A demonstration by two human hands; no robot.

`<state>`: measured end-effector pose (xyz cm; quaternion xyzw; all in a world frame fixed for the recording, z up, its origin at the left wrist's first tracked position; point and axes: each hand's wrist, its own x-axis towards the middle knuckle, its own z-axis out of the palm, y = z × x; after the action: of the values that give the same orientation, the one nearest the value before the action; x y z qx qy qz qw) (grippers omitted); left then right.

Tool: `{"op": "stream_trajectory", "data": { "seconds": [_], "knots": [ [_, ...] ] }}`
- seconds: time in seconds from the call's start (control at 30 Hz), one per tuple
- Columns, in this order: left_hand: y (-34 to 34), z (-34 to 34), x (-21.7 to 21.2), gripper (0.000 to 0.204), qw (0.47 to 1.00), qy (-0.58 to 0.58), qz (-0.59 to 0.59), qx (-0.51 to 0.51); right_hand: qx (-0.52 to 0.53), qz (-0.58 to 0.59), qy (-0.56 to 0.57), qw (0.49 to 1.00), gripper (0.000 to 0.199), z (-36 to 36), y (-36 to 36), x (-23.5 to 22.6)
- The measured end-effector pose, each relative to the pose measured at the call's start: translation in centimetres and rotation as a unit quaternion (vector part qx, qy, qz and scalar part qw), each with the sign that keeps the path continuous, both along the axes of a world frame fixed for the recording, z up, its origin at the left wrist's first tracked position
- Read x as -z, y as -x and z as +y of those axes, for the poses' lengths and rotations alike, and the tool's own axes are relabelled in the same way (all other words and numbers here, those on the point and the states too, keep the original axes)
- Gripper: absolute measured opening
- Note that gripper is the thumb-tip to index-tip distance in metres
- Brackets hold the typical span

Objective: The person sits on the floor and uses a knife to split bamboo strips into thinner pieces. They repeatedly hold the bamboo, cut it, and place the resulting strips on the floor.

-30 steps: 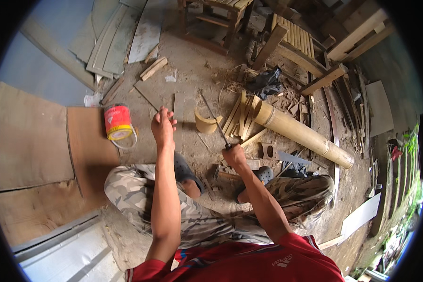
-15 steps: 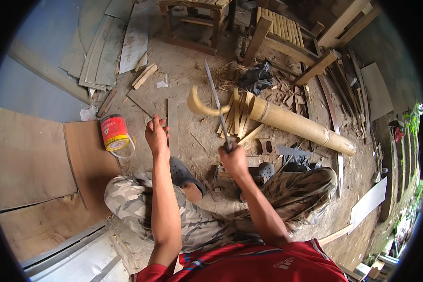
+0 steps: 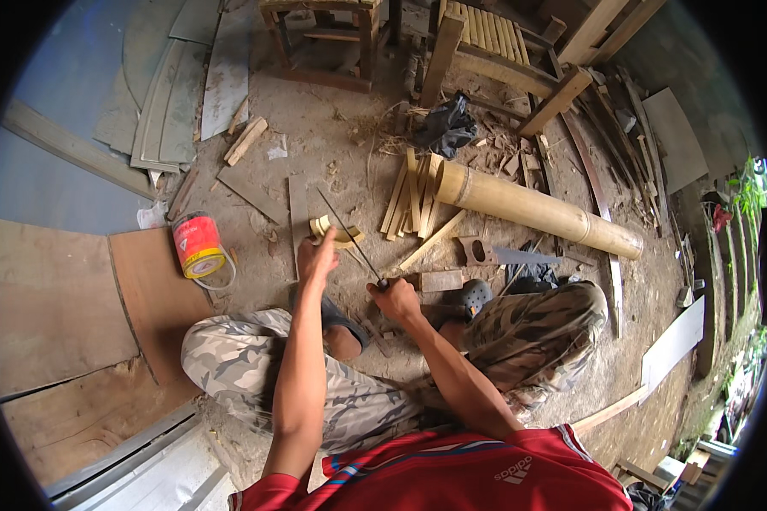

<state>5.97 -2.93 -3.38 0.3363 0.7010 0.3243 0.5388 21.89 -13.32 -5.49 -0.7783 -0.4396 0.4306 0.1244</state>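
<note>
Directly at the fingers of the left hand (image 3: 318, 255), above the dirt floor (image 3: 264, 264), was the curved bamboo piece (image 3: 320, 226). Its near edge was partly hidden by that hand; whether the left grip pinched it or merely touched it could not be determined. The right hand (image 3: 395, 300) had its grip closed around the dark handle of the long knife (image 3: 362, 254), whose blade slanted toward the upper left and crossed the bamboo piece in view.

Half a second earlier, the piece had appeared blurred at the blade, beside the bamboo strips (image 3: 412, 194) and well apart from the left hand. Since then, the two hands had drawn closer together.
</note>
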Motion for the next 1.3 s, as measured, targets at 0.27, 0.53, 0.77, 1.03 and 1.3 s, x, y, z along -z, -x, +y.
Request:
{"op": "stream_trajectory", "data": {
  "seconds": [0.27,0.53,0.77,1.03,1.3],
  "knots": [
    [0.8,1.5,5.0,0.03,0.989,-0.037,0.142,0.011,-0.023,0.108,-0.036,0.993,0.043,-1.0,1.3,1.4],
    [0.5,1.2,4.1,0.03,0.997,-0.06,0.056,-0.003,-0.012,0.365,0.048,0.93,0.026,-1.7,0.5,1.9],
    [4.3,2.0,5.1,0.027,0.997,-0.057,0.032,0.032,0.12,0.743,0.257,0.607,0.024,-2.5,1.3,4.0],
    [6.6,1.5,1.4,0.035,1.0,0.002,-0.016,0.002,0.099,0.487,0.072,0.865,0.027,-2.0,3.0,3.3],
    [4.4,0.9,0.8,0.034,0.997,0.005,-0.044,-0.058,0.036,0.079,-0.015,0.996,0.045,-1.5,-0.7,5.1]
  ]
}}
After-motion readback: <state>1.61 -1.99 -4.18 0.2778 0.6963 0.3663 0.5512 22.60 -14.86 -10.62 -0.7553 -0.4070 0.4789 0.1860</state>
